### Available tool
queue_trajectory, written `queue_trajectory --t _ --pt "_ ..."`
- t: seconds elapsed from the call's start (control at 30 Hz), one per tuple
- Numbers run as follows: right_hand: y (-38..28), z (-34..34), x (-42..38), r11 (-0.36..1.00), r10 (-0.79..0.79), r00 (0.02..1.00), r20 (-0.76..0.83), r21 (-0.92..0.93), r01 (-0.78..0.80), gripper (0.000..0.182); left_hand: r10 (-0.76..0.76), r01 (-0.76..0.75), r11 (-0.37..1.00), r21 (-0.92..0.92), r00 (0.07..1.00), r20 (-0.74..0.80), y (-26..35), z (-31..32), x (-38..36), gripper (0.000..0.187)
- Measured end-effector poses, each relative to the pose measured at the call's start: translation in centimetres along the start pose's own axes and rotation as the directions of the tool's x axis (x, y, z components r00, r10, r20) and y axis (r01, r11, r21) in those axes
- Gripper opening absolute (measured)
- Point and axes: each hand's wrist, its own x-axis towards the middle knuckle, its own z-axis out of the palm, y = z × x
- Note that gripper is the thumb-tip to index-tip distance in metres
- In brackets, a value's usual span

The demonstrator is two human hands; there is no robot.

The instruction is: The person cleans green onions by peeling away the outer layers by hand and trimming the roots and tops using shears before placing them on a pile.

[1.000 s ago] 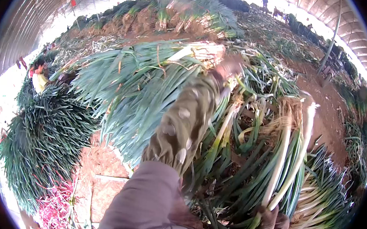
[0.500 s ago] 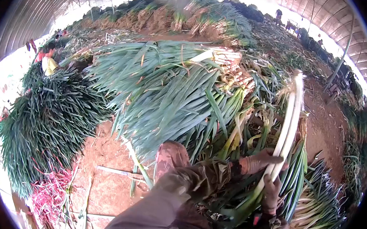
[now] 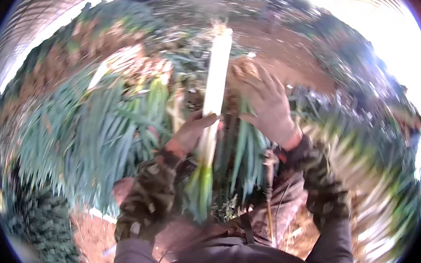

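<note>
From the head view, blurred by motion, we see our left hand (image 3: pixel 191 132) clenched around the lower white shaft of a green onion (image 3: pixel 214 90), held upright before us, roots topmost and green leaves hanging below the grip. Our right hand (image 3: pixel 267 103) is spread loose, fingers up beside the root end, gripping nothing that we can make out. We judge this a cleaning or stripping step; the next move calls for the right hand to close on the stalk's top. A heap of onions (image 3: pixel 93 133) lies to the left.
</note>
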Motion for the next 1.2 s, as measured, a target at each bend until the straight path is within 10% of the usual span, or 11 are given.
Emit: queue_trajectory --t 0.17,0.3,0.4,0.43,0.53,0.6,0.7,0.87,1.2 --pt "6.7 -3.5 0.2 0.752 -0.497 0.859 0.122 -0.432 0.497 0.041 -0.212 0.181 0.974 0.139 0.942 0.261 -1.5 7.6 -1.2 0.041" --pt "12.2 -8.3 -4.0 0.698 -0.401 0.883 0.242 -0.544 0.466 0.032 -0.315 0.198 0.925 0.323 0.876 0.365 -2.9 12.3 0.9 0.050" --pt "20.0 -15.2 -10.8 0.700 0.234 0.932 0.275 -0.714 0.035 0.026 -0.017 -0.327 0.463 0.824 0.926 0.377 -1.1 10.2 5.4 0.052" --pt "21.4 -19.9 -12.7 0.537 0.555 0.803 0.215 -0.831 -0.149 0.025 0.244 -0.515 0.068 0.855 0.839 0.486 0.2 8.3 6.5 0.058" --pt "23.9 -29.2 -25.0 0.307 0.743 0.663 -0.090 -0.834 -0.459 0.026 0.611 -0.313 0.489 0.814 0.789 -0.063 3.0 -1.0 7.9 0.052" --pt "22.9 -33.2 -34.2 0.225 0.825 0.542 -0.159 -0.787 -0.575 0.026 0.498 -0.184 0.536 0.824 0.857 -0.133 1.5 -14.0 8.0 0.027" --pt "21.2 -34.5 -48.2 0.138 0.930 0.343 -0.132 -0.741 -0.658 0.027 0.216 0.276 0.248 0.929 0.919 -0.331 -5.6 -19.1 2.8 0.023" --pt "16.9 -34.6 -61.0 -0.097 0.988 0.028 -0.151 -0.754 -0.650 0.029 0.172 0.581 0.041 0.813 0.797 -0.579 -12.9 -19.1 -1.4 0.051" --pt "15.3 -28.1 -60.1 -0.092 0.993 -0.015 -0.117 -0.684 -0.724 0.033 0.160 0.762 0.288 0.580 0.559 -0.813 -15.2 -20.4 2.3 0.061"
